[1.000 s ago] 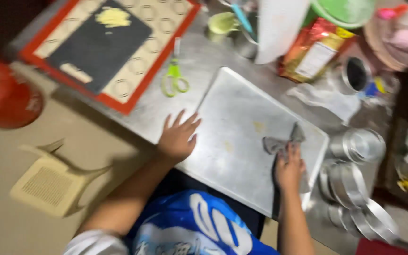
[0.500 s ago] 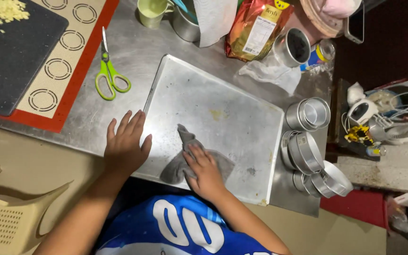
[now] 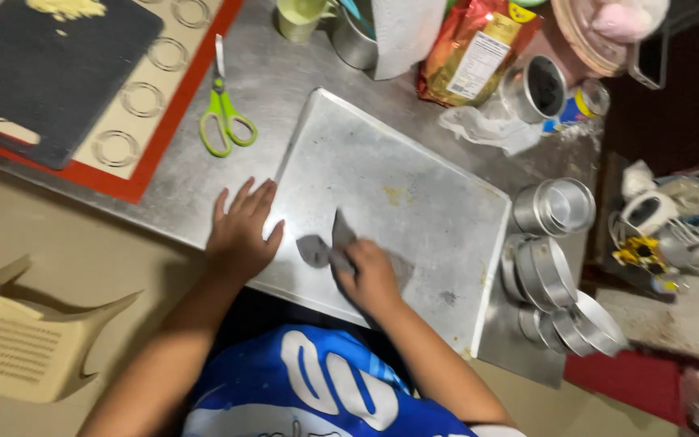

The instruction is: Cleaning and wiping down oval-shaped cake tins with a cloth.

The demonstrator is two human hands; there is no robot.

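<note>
Steel counter under baking tray

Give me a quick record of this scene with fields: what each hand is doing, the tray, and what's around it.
left hand: flat, fingers spread, on the tray's near left edge
right hand: pressing a grey cloth onto the tray
tray: metal, lying flat on the steel counter, with a few smudges
left of tray: green scissors, black board on a red-edged mat
right of tray: round metal tins, some stacked
behind tray: cup, snack bag
</note>
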